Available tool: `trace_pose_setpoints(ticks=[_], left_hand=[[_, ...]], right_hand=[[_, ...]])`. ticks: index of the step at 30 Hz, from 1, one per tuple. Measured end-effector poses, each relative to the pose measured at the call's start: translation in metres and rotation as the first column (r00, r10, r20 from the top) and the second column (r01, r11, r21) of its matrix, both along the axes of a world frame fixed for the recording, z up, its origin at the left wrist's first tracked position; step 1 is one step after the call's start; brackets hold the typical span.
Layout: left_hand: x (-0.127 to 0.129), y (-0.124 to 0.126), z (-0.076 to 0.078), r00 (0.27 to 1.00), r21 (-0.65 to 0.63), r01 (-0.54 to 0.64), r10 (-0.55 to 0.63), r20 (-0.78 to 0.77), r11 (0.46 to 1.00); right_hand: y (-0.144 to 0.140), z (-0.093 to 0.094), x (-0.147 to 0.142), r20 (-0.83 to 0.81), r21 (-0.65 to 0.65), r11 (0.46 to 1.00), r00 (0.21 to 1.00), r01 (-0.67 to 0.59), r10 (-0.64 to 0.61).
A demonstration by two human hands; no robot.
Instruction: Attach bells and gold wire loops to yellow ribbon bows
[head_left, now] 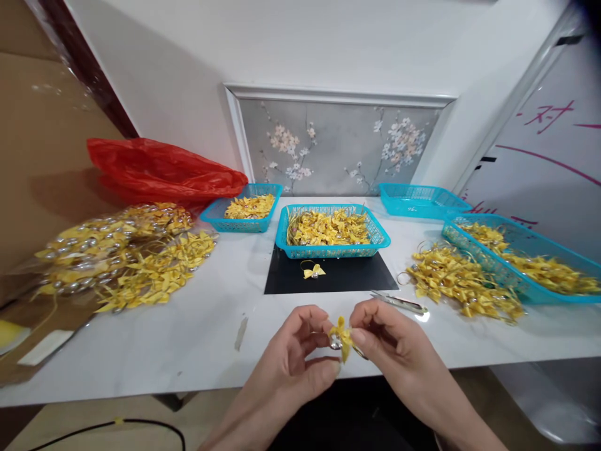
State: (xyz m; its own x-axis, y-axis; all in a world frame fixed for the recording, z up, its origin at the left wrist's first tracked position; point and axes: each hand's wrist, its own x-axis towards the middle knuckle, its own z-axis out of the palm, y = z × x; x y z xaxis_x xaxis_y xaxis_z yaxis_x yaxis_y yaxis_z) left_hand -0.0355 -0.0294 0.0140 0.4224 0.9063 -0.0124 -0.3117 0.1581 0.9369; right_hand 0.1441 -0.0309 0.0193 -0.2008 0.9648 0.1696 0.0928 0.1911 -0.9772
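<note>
Just past the table's front edge, a small yellow ribbon bow (345, 343) with shiny silver beads is held up between my hands. My right hand (392, 338) pinches its right side between thumb and forefinger, and a thin loop shows below those fingertips. Curled around the left side, my left hand (305, 351) has its fingertips at the silver beads and its thumb lower down. A similar bow (314, 272) lies on the black mat (291, 283). Behind it stands a blue basket (333, 252) heaped with yellow bows.
Scissors-like metal snips (401, 303) lie right of the mat. Loose bows (462, 282) are piled by a blue basket (530, 279) at right; more bows (162, 272) lie at left. Further back are another filled basket (239, 224), a blue tray (422, 203) and a red bag (159, 169).
</note>
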Motion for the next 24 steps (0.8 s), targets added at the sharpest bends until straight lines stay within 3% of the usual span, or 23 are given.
trace_pose_setpoints(ticks=[5,8,15,20,24], left_hand=[[0.003,0.002,0.002,0.998,-0.188,-0.009,0.021,0.063,0.982],[0.008,0.003,0.004,0.995,-0.229,-0.031,0.052,0.084,0.973],[0.003,0.0,0.003,0.976,0.005,-0.191,0.19,-0.106,0.982],[-0.008,-0.004,-0.004,0.94,0.124,-0.299,0.315,-0.134,0.946],[-0.025,-0.008,-0.007,0.871,0.205,-0.411,0.449,-0.201,0.888]], right_hand=[[0.001,-0.001,0.001,0.034,0.005,1.0,0.999,-0.015,0.015],[0.002,-0.003,0.0,0.038,-0.001,0.999,0.999,-0.033,0.033],[0.006,-0.006,-0.002,0.077,0.035,0.999,0.997,0.011,-0.013],[0.007,-0.012,-0.004,0.151,0.087,0.993,0.984,0.086,-0.098],[0.007,-0.025,-0.006,0.234,0.072,0.997,0.971,0.033,-0.049]])
